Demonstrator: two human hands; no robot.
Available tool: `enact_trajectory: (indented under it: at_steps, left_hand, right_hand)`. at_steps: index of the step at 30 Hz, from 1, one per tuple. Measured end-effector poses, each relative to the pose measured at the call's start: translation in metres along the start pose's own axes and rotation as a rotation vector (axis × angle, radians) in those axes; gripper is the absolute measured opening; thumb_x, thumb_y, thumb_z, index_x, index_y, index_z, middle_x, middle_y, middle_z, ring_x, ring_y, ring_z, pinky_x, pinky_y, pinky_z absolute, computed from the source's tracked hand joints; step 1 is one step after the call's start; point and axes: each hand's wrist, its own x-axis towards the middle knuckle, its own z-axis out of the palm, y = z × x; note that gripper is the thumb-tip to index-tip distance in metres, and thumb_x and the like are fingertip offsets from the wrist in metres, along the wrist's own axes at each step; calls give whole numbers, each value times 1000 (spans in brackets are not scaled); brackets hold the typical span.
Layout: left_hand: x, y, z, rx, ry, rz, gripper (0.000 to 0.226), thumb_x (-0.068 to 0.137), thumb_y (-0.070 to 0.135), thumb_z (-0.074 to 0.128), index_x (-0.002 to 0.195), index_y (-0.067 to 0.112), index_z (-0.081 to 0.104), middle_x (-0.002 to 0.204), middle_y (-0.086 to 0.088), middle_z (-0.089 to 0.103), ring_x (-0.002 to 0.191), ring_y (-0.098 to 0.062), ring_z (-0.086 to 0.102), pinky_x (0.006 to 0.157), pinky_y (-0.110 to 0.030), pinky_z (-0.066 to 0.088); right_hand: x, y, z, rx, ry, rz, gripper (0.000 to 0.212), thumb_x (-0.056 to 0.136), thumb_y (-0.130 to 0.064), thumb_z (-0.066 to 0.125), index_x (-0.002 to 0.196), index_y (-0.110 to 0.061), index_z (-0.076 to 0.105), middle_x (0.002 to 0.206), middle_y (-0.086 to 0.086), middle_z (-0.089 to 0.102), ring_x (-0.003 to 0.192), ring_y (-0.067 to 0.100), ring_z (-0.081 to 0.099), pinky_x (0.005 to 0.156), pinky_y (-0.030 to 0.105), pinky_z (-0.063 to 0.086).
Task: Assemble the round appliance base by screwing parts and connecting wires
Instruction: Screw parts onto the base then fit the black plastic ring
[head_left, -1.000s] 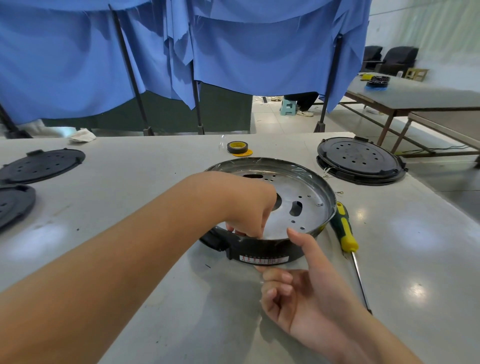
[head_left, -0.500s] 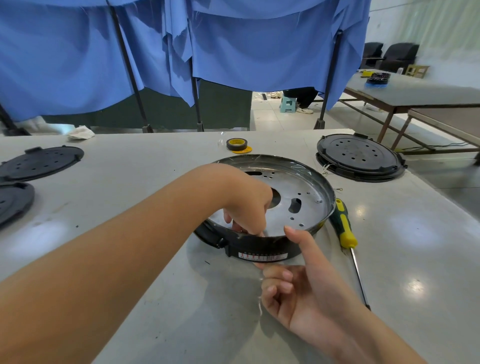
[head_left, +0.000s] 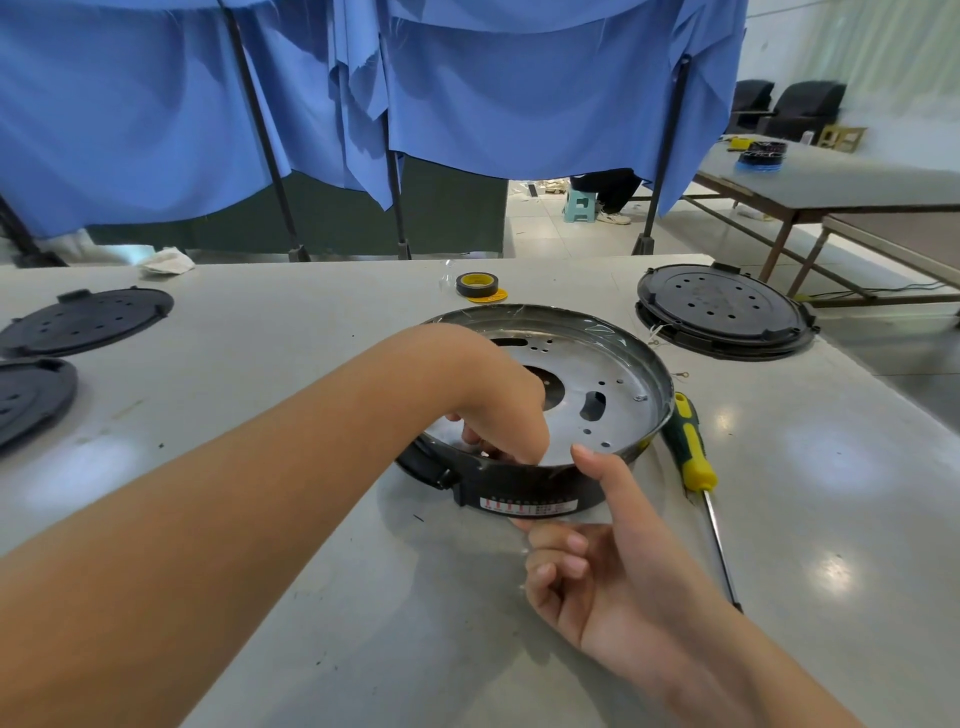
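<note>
The round appliance base (head_left: 618, 332), black outside with a perforated silver plate inside, lies in the middle of the table. My left hand (head_left: 501, 410) reaches down inside its near rim, fingers bunched together at the plate's edge; what they pinch is hidden. My right hand (head_left: 587, 561) steadies the base from the front, thumb on the rim and fingers curled against the black wall by the label. A small screw (head_left: 640, 397) sits on the plate's right side.
A yellow-green screwdriver (head_left: 693, 452) lies right of the base. A black round cover (head_left: 722, 309) sits at back right, two more covers (head_left: 85, 319) at far left. A tape roll (head_left: 477, 285) lies behind the base. Blue curtains hang beyond the table.
My left hand has shifted slightly leftward along the near inner rim, uncovering more of the plate's centre hole. My right hand keeps its hold on the base.
</note>
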Motion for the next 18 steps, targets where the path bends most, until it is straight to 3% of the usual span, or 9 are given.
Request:
enact_trajectory:
  at_steps: [9,18]
  left_hand:
    - [1,5,3,-26,40,-30,29,92,20,48,63,14,47,65,-1,43,61,-17,40,54,-24,32]
    - [2,2,4,-41,61,-44,31,93,21,47,63,14,44,65,-2,44,59,-14,41,53,-23,33]
  right_hand:
    - [1,0,-1,-2,0,5,82,53,-43,79,114,6,55,56,-3,24,41,9,27,43,21,41]
    - [2,-1,-3,2,-11,11,78,57,-44,78,115,3,56,56,-3,24,41,9,28,42,21,42]
